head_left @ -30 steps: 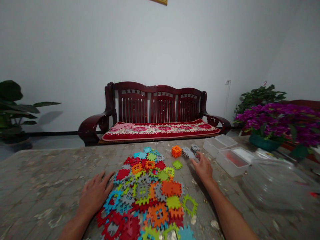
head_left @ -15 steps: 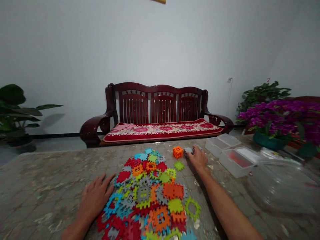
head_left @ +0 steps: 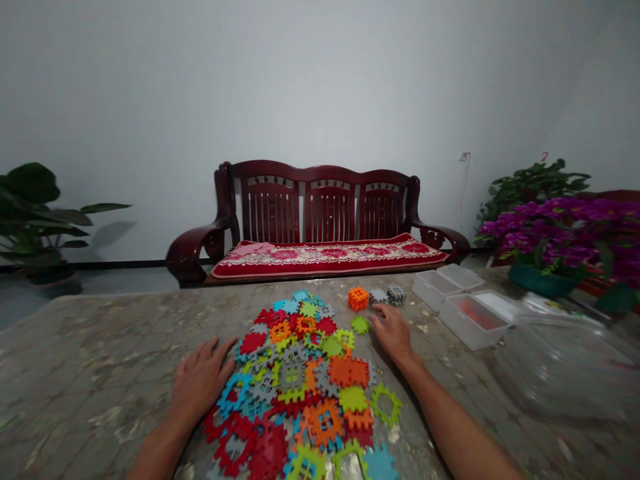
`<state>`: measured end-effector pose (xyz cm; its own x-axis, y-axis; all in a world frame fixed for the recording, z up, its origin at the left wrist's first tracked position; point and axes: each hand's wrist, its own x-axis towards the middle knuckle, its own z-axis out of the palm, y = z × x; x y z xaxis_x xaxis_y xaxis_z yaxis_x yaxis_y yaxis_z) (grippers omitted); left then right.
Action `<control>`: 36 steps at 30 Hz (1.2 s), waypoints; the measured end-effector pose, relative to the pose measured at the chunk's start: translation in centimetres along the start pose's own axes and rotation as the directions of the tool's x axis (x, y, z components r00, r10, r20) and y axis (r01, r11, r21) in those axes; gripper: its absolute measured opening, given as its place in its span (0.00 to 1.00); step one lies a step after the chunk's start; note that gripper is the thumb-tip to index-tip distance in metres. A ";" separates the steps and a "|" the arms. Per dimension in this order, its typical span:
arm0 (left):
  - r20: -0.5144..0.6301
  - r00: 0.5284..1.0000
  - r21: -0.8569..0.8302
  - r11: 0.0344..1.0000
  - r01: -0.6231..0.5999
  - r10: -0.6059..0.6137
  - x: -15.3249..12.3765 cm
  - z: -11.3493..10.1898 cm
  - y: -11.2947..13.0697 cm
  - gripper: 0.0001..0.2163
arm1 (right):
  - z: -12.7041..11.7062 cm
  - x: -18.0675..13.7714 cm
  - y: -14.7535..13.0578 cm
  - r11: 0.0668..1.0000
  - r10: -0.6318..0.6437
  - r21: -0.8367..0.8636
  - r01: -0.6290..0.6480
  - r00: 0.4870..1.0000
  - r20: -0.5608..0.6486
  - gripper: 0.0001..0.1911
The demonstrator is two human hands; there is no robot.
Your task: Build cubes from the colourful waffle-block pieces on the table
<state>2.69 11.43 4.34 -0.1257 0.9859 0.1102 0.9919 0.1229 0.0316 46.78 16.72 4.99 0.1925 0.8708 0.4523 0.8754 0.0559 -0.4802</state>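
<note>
A spread pile of toothed interlocking plastic pieces (head_left: 293,377) in red, orange, lime, grey and blue lies in front of me. My left hand (head_left: 203,375) rests on the table at the pile's left edge, fingers apart and holding nothing. Beyond the pile, an orange block of pieces (head_left: 358,299) and two grey blocks of pieces (head_left: 397,295) stand in a row. My right hand (head_left: 393,331) is just on the near side of that row, fingers loosely spread with nothing seen in them. Close to its fingertips lies a single lime piece (head_left: 360,325).
Clear plastic boxes (head_left: 470,333) stand on the right, one with something red inside. Nearer is a large transparent container (head_left: 565,367). Purple flowers in a green pot (head_left: 543,280) stand at the far right of the patterned table (head_left: 90,380). A wooden bench (head_left: 325,207) is behind it.
My right hand has drawn back toward me from the grey blocks, leaving them standing beside the orange one. My left hand stays by the pile. The view has shifted slightly.
</note>
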 end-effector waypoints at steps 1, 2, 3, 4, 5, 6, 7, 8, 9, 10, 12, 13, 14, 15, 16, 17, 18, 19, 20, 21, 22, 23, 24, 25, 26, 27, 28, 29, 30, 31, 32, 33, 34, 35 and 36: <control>0.006 1.000 0.005 1.000 -0.004 0.004 -0.1 -0.1 0.1 0.25 | 0.1 -0.7 -0.3 1.000 -0.025 0.012 0.025 0.999 0.035 0.17; 0.013 1.000 0.012 1.000 -0.007 0.007 -0.1 -0.3 0.2 0.25 | 0.2 -1.2 -0.5 0.998 -0.058 0.018 0.057 0.996 0.066 0.18; 0.020 1.000 0.018 1.000 -0.011 0.010 -0.2 -0.5 0.2 0.25 | 0.3 -1.6 -0.8 0.995 -0.095 0.017 0.094 0.991 0.095 0.19; 0.028 1.000 0.021 1.000 -0.011 0.011 -0.2 -0.7 0.3 0.25 | 0.3 -1.9 -1.0 0.991 -0.130 0.008 0.130 0.984 0.124 0.20; 0.034 0.999 0.021 1.000 -0.011 0.011 -0.3 -0.9 0.4 0.25 | 0.3 -2.1 -1.2 0.987 -0.158 -0.009 0.161 0.975 0.155 0.19; 0.038 0.999 0.018 1.000 -0.010 0.009 -0.3 -1.0 0.5 0.25 | 0.3 -2.2 -1.3 0.983 -0.172 -0.034 0.181 0.968 0.184 0.18; 0.041 0.999 0.015 1.000 -0.008 0.007 -0.3 -1.1 0.5 0.25 | 0.2 -2.2 -1.5 0.980 -0.173 -0.065 0.190 0.963 0.208 0.16; 0.042 0.999 0.014 1.000 -0.006 0.005 -0.4 -1.2 0.6 0.25 | 0.1 -2.2 -1.6 0.976 -0.169 -0.097 0.194 0.960 0.224 0.14; 0.039 0.999 0.014 1.000 -0.002 0.002 -0.4 -1.3 0.7 0.25 | 0.1 -2.3 -1.7 0.972 -0.166 -0.126 0.200 0.958 0.235 0.13; 0.034 0.999 0.015 1.000 0.000 -0.001 -0.4 -1.3 0.7 0.25 | 0.0 -2.3 -1.8 0.966 -0.169 -0.152 0.209 0.956 0.241 0.12; 0.022 1.000 0.014 1.000 0.001 -0.001 -0.5 -1.4 0.8 0.24 | 0.0 -2.5 -2.1 0.951 -0.178 -0.204 0.230 0.954 0.242 0.12; 0.017 1.000 0.010 1.000 -0.001 0.001 -0.5 -1.4 0.9 0.24 | 0.0 -2.6 -2.3 0.943 -0.180 -0.234 0.238 0.953 0.243 0.12; 0.013 1.000 0.005 1.000 -0.005 0.005 -0.5 -1.4 0.9 0.24 | 0.0 -2.7 -2.4 0.933 -0.180 -0.264 0.243 0.953 0.242 0.12; 0.011 1.000 0.002 1.000 -0.010 0.010 -0.5 -1.4 0.9 0.24 | 0.0 -2.8 -2.6 0.924 -0.179 -0.291 0.247 0.954 0.240 0.12; 0.012 1.000 -0.002 1.000 -0.016 0.016 -0.5 -1.5 0.9 0.24 | 0.0 -2.8 -2.7 0.917 -0.179 -0.312 0.250 0.955 0.238 0.12; 0.013 1.000 -0.005 1.000 -0.019 0.019 -0.6 -1.5 0.9 0.24 | 0.0 -2.9 -2.8 0.911 -0.181 -0.325 0.253 0.955 0.236 0.12; 0.015 1.000 -0.006 1.000 -0.019 0.019 -0.6 -1.5 0.9 0.24 | 0.1 -2.9 -2.8 0.908 -0.185 -0.331 0.256 0.955 0.233 0.12; 0.017 1.000 -0.006 1.000 -0.016 0.016 -0.6 -1.6 0.9 0.24 | 0.1 -2.9 -2.8 0.907 -0.190 -0.330 0.260 0.954 0.230 0.12; 0.017 1.000 -0.005 1.000 -0.013 0.013 -0.6 -1.6 1.0 0.24 | 0.2 -2.9 -2.7 0.908 -0.197 -0.324 0.265 0.954 0.227 0.12; 0.016 1.000 -0.005 1.000 -0.011 0.011 -0.6 -1.7 1.0 0.24 | 0.3 -2.9 -2.6 0.911 -0.204 -0.314 0.269 0.953 0.223 0.13; 0.014 1.000 -0.006 1.000 -0.010 0.010 -0.7 -1.8 1.1 0.24 | 0.3 -2.8 -2.5 0.914 -0.211 -0.299 0.272 0.952 0.221 0.13; 0.011 1.000 -0.006 1.000 -0.010 0.010 -0.7 -1.9 1.1 0.24 | 0.4 -2.8 -2.3 0.919 -0.219 -0.282 0.276 0.951 0.218 0.14; 0.010 1.000 -0.007 1.000 -0.011 0.011 -0.7 -2.0 1.2 0.24 | 0.5 -2.7 -2.2 0.924 -0.226 -0.261 0.279 0.950 0.215 0.14; 0.008 1.000 -0.006 1.000 -0.013 0.013 -0.8 -2.1 1.2 0.23 | 0.5 -2.6 -2.0 0.930 -0.228 -0.242 0.277 0.950 0.212 0.15; 0.008 1.000 -0.005 1.000 -0.012 0.012 -0.8 -2.2 1.3 0.23 | 0.5 -2.6 -1.8 0.937 -0.222 -0.227 0.267 0.953 0.206 0.16; 0.008 1.000 -0.003 1.000 -0.009 0.010 -0.8 -2.2 1.4 0.23 | 0.6 -2.4 -1.6 0.945 -0.204 -0.215 0.246 0.959 0.197 0.18; 0.007 1.000 -0.004 1.000 -0.007 0.007 -0.8 -2.2 1.4 0.23 | 0.6 -2.3 -1.4 0.955 -0.176 -0.207 0.214 0.966 0.187 0.19; 0.004 1.000 -0.007 1.000 -0.006 0.006 -0.9 -2.2 1.4 0.23 | 0.6 -2.2 -1.2 0.965 -0.140 -0.196 0.174 0.975 0.173 0.21; -0.001 1.000 -0.014 1.000 -0.006 0.006 -0.9 -2.2 1.4 0.23 | 0.6 -2.1 -0.9 0.976 -0.102 -0.176 0.130 0.982 0.158 0.22; -0.006 1.000 -0.021 1.000 -0.006 0.006 -0.9 -2.1 1.4 0.23 | 0.6 -1.9 -0.7 0.985 -0.066 -0.146 0.087 0.987 0.144 0.24; -0.012 1.000 -0.028 1.000 -0.006 0.006 -0.9 -2.0 1.4 0.23 | 0.6 -1.8 -0.4 0.993 -0.036 -0.105 0.049 0.991 0.130 0.25; -0.018 1.000 -0.032 0.999 -0.006 0.006 -0.9 -2.0 1.4 0.23 | 0.5 -1.7 -0.1 0.998 -0.012 -0.055 0.018 0.993 0.119 0.25; -0.024 1.000 -0.034 0.999 -0.004 0.003 -0.9 -1.9 1.4 0.23 | 0.5 -1.5 0.1 1.000 0.006 0.001 -0.006 0.994 0.108 0.26; -0.028 1.000 -0.033 0.999 -0.001 0.000 -0.9 -1.9 1.4 0.23 | 0.5 -1.5 0.4 0.998 0.019 0.058 -0.024 0.995 0.098 0.26; -0.030 1.000 -0.031 1.000 0.001 -0.002 -1.0 -2.0 1.5 0.23 | 0.6 -1.4 0.6 0.993 0.027 0.113 -0.037 0.995 0.091 0.26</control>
<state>4.24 10.42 6.23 -0.1286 0.9817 0.1402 0.9907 0.1208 0.0628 46.77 15.83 3.67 0.1748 0.9128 0.3690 0.8119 0.0784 -0.5785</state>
